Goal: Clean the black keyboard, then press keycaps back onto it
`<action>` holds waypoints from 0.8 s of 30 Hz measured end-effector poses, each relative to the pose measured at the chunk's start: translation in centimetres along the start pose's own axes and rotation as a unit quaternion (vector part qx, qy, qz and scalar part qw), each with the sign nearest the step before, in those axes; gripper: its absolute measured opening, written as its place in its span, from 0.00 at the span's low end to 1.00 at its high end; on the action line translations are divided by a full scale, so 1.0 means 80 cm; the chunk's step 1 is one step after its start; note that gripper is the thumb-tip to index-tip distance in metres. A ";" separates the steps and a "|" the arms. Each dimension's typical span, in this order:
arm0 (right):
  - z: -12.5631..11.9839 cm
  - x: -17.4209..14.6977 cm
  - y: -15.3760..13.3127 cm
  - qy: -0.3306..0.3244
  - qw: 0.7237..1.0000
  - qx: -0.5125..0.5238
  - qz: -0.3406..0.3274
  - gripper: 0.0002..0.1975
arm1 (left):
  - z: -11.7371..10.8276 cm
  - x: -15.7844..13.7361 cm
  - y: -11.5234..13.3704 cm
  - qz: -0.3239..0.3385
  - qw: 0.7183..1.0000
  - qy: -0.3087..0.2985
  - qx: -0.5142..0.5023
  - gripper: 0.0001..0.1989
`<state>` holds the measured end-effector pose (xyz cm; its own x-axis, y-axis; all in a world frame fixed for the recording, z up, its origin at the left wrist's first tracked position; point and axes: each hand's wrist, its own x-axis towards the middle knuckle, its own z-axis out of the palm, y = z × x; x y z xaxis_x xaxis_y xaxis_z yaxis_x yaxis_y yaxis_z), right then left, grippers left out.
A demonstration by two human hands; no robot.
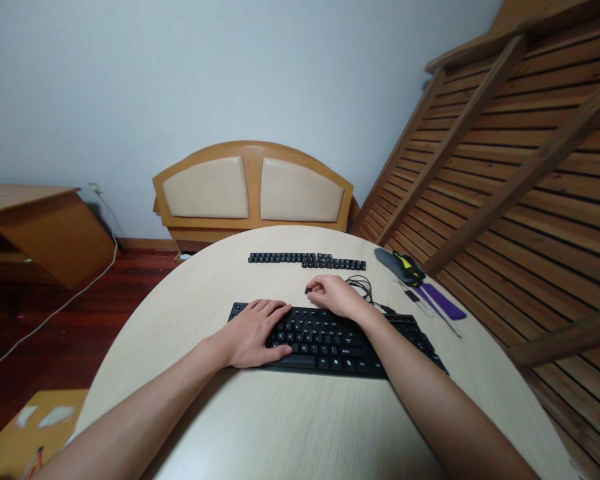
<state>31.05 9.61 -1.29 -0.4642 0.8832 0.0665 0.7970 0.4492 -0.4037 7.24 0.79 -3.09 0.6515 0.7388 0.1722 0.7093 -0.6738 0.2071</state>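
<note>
A black keyboard [325, 343] lies on the round pale table [300, 427] in front of me. My left hand [260, 332] rests flat on the keyboard's left part, thumb and fingers apart. Just beyond its back edge, my right hand [330, 293] pinches a small black keycap [307, 290] between thumb and fingertips. Farther back, several loose black keycaps [280, 257] lie in rows on the table. The black cable [361, 287] is coiled behind the keyboard, partly hidden by my right hand.
On the table's right side lie a grey and yellow-black item [405, 267], a purple strip [444, 301] and thin tools. A slatted wooden frame [520, 173] leans at the right. Behind the table stands a padded headboard [254, 183]; a wooden desk [45, 227] is at left.
</note>
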 end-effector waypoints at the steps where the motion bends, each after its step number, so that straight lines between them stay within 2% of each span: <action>1: -0.005 -0.004 0.000 -0.005 1.000 0.025 -0.016 0.15 | 0.000 0.000 0.000 0.000 1.000 -0.002 0.000 0.37; 6: -0.032 -0.020 -0.004 -0.056 0.979 0.162 -0.108 0.14 | -0.001 -0.001 0.000 -0.001 1.000 0.000 -0.008 0.37; 11: -0.045 -0.030 -0.011 -0.090 0.968 0.211 -0.100 0.13 | -0.001 -0.001 0.000 -0.002 1.000 0.000 -0.015 0.37; 24: -0.044 -0.048 -0.031 -0.141 0.980 0.066 -0.121 0.07 | -0.004 0.000 0.002 -0.012 1.000 -0.017 -0.017 0.36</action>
<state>32.22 5.59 2.67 -0.7375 0.6714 -0.0728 0.6014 0.6039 -0.5230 7.29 0.69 -2.74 0.6443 0.7530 0.1335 0.7155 -0.6552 0.2426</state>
